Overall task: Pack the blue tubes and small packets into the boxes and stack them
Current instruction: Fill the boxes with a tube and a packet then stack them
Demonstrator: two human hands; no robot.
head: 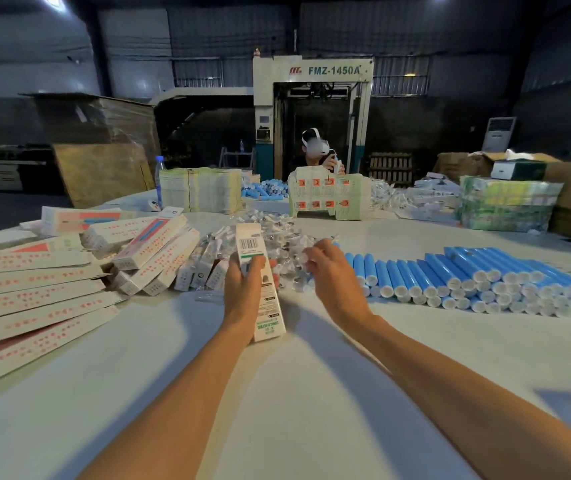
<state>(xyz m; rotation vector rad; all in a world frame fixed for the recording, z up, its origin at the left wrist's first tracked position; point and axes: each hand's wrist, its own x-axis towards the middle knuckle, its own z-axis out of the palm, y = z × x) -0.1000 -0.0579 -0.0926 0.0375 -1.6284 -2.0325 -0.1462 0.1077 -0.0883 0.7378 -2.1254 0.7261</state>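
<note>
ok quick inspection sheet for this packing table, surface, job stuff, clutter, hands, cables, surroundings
surface: pale table, bare in front, crowded farther back
job's things: blue tubes lie in rows on the right; clear packets heaped in the centre; boxes piled on the left
clutter: flat carton stacks and a water bottle at the far side
hands: left hand grips one held box; right hand fingers curl at the packets, grip unclear
cables: nothing seen
surroundings: second person opposite, FMZ-1450A machine behind
</note>
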